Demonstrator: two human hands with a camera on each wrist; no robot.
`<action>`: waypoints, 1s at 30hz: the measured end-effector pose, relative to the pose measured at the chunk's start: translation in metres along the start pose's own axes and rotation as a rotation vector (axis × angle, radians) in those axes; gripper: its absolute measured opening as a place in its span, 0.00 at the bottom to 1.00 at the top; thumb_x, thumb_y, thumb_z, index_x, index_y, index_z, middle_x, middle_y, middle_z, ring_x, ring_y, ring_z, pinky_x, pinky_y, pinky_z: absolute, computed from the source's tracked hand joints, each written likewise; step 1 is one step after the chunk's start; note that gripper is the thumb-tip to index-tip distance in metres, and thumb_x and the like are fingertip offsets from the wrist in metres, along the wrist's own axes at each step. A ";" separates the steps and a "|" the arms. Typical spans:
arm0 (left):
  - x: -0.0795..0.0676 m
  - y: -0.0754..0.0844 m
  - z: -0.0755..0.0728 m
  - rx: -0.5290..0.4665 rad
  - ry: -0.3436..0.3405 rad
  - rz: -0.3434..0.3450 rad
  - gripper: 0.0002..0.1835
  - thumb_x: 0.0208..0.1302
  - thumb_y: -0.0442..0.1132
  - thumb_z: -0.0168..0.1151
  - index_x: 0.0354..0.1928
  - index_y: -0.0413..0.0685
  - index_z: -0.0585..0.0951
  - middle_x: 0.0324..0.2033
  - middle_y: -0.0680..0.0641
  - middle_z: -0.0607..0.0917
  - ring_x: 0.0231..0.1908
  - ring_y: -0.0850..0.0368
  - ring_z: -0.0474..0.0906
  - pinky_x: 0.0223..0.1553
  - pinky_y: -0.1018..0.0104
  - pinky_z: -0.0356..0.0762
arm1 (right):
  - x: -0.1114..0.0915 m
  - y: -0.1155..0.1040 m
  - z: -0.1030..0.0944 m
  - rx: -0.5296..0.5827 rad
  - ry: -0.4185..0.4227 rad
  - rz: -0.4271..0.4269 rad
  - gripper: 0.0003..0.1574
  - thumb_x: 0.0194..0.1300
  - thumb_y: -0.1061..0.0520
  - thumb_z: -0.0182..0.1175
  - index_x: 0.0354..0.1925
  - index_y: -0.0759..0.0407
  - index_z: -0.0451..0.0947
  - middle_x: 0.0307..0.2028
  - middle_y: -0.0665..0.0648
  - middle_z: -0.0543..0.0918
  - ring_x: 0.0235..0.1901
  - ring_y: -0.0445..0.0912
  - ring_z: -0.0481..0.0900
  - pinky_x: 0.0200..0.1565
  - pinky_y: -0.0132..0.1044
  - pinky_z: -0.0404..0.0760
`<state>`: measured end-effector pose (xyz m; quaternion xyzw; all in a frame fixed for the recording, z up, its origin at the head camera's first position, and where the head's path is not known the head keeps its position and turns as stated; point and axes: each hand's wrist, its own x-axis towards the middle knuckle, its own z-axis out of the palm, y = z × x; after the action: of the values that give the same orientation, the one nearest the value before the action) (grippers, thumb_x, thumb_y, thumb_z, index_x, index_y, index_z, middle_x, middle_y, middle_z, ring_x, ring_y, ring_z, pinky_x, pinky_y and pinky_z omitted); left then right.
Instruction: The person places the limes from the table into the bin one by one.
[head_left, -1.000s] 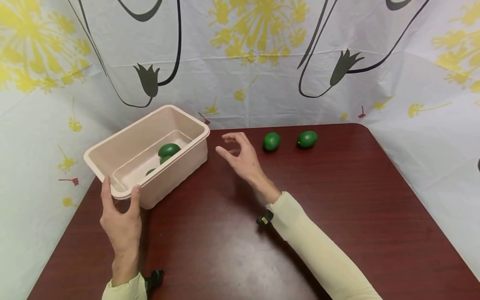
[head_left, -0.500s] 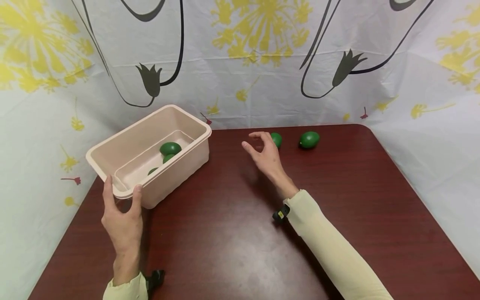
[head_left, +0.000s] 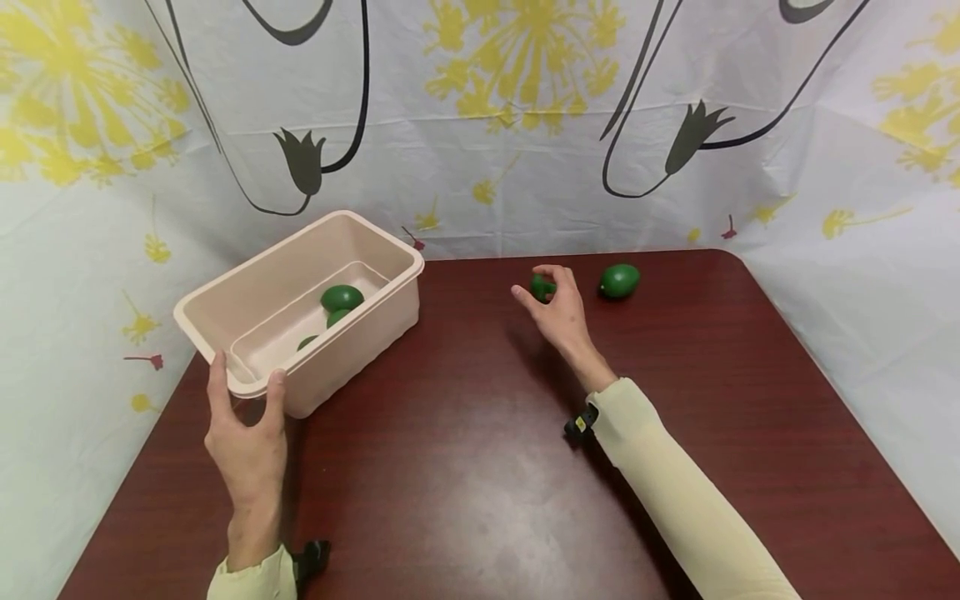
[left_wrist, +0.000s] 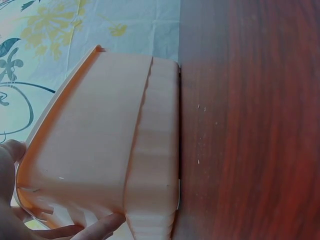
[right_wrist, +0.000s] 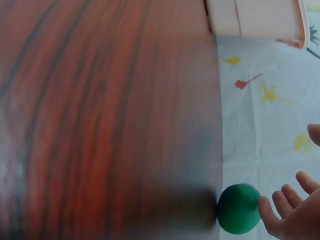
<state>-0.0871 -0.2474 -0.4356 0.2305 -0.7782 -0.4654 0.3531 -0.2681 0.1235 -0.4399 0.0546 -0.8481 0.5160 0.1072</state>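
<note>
At the left of the head view, a beige plastic bin (head_left: 352, 350) stands at a slant on the table, with several green limes (head_left: 342, 298) inside, partly hidden by its near wall. My left hand (head_left: 247, 458) holds the bin's near corner, thumb and fingers spread along the rim; in the left wrist view the fingers (left_wrist: 102, 227) lie against its outer wall. Near the table's back edge, my right hand (head_left: 561, 317) is around a lime (head_left: 540, 288), its thumb apart from the fruit. The right wrist view shows curved fingertips right at that lime (right_wrist: 239, 209).
Another lime (head_left: 619, 281) lies just right of the right hand. The dark red wooden table (head_left: 450, 483) ends at the back against a white patterned sheet (head_left: 465, 158). Each wrist wears a small black camera (head_left: 581, 425).
My right hand has moved right, away from the bin, to the nearer of the two limes on the table. The left hand stays at the bin's corner.
</note>
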 end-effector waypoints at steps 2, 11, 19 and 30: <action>0.000 0.000 0.000 -0.002 -0.002 0.000 0.39 0.65 0.55 0.72 0.76 0.82 0.67 0.69 0.44 0.80 0.64 0.48 0.77 0.67 0.51 0.68 | 0.002 0.004 -0.002 -0.019 0.010 0.010 0.38 0.68 0.41 0.69 0.67 0.57 0.71 0.66 0.64 0.71 0.61 0.61 0.74 0.63 0.56 0.75; 0.000 -0.001 0.000 -0.005 0.000 0.010 0.38 0.65 0.55 0.72 0.75 0.82 0.67 0.70 0.45 0.80 0.64 0.48 0.77 0.68 0.48 0.68 | 0.008 0.019 -0.012 -0.097 0.056 0.038 0.45 0.65 0.41 0.72 0.71 0.60 0.68 0.68 0.65 0.70 0.62 0.61 0.71 0.64 0.57 0.73; 0.001 -0.002 0.001 -0.003 0.009 0.016 0.39 0.65 0.55 0.72 0.76 0.76 0.68 0.68 0.44 0.81 0.61 0.50 0.78 0.65 0.50 0.70 | 0.014 0.029 -0.017 -0.151 0.040 0.059 0.46 0.65 0.44 0.73 0.72 0.60 0.68 0.72 0.64 0.67 0.72 0.61 0.64 0.72 0.59 0.66; 0.001 -0.001 0.000 -0.003 0.010 0.014 0.39 0.65 0.55 0.72 0.77 0.76 0.68 0.69 0.45 0.81 0.61 0.51 0.78 0.65 0.53 0.70 | 0.023 0.037 -0.019 -0.170 -0.045 0.100 0.51 0.64 0.45 0.74 0.76 0.59 0.63 0.72 0.67 0.67 0.68 0.63 0.69 0.70 0.59 0.68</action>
<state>-0.0876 -0.2482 -0.4365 0.2269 -0.7772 -0.4632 0.3604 -0.2956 0.1575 -0.4580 0.0143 -0.8927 0.4456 0.0664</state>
